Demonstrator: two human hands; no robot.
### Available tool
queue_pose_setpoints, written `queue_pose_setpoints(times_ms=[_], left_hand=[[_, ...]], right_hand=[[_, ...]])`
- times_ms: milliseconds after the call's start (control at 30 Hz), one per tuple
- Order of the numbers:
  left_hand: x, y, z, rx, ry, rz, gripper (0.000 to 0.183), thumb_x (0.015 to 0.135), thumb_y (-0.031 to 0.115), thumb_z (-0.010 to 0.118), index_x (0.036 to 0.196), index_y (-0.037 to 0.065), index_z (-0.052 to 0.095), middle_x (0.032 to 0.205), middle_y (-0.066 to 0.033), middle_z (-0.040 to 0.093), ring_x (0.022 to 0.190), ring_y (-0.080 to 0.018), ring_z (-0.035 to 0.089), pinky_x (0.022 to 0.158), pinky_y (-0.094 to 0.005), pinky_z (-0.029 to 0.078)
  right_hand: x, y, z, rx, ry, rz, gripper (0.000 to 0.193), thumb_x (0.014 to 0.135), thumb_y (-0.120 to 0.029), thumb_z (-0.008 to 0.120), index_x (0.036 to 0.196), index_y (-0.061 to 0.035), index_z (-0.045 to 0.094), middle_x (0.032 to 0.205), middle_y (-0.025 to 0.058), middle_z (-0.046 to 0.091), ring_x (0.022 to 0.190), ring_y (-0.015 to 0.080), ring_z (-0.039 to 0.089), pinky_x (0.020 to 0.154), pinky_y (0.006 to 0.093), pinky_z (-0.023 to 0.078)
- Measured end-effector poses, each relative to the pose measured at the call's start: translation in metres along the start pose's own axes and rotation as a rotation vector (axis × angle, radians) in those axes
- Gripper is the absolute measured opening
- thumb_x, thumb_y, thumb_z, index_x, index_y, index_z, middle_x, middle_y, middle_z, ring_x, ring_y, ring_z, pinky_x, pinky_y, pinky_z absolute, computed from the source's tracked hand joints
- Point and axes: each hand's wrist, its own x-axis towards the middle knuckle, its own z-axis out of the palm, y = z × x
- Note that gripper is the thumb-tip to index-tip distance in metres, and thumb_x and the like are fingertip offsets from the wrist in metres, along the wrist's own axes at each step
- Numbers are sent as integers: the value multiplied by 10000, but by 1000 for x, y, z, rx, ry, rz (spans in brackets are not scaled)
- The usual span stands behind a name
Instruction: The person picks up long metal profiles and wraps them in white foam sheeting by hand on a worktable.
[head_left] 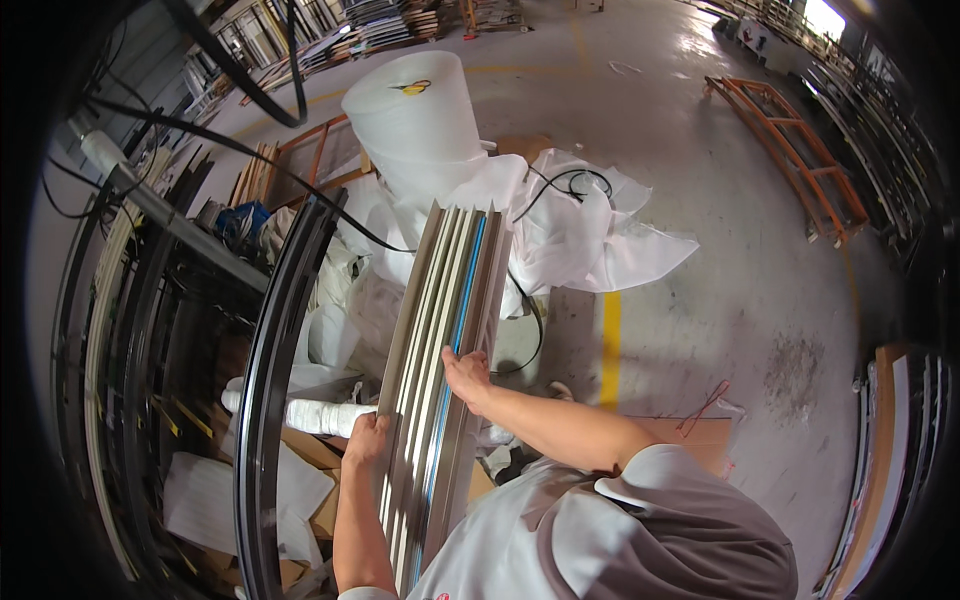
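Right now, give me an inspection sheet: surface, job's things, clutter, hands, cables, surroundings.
Surface: concrete floor, yellow line, dark stain near it.
Job's things: long bundle of metal profiles, one with a blue strip, running away from the person.
Clutter: foam roll, loose white sheets, small white roll, cardboard.
Hands: left hand grips the bundle's left edge; right hand lies on top near the blue strip.
Cables: black cable over the sheets and beside the bundle; more cables upper left.
Surroundings: orange frame on the floor, dark curved frame at left, stacked profiles at back.
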Motion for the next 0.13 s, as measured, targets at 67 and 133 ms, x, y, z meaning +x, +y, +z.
queue_pose_setpoints(times_ms=[67,133], left_hand=[[0,-1,-4,87,0,30,309,995,247,574,941,-41,670,720,-56,594,716,-149,515,633,-408,446],[-2,6,-3,136,-8,35,316,992,262,579,925,-33,670,696,-65,578,700,-152,505,622,-414,437]], right_hand=[[-6,-2,3,-19,32,-16,895,1004,-598,494,1420,172,308,1513,340,378,1445,417,366,1186,444,341],[-5,0,4,15,23,14,961,989,-620,510,1461,174,245,1541,328,362,1464,425,339,1196,434,328]])
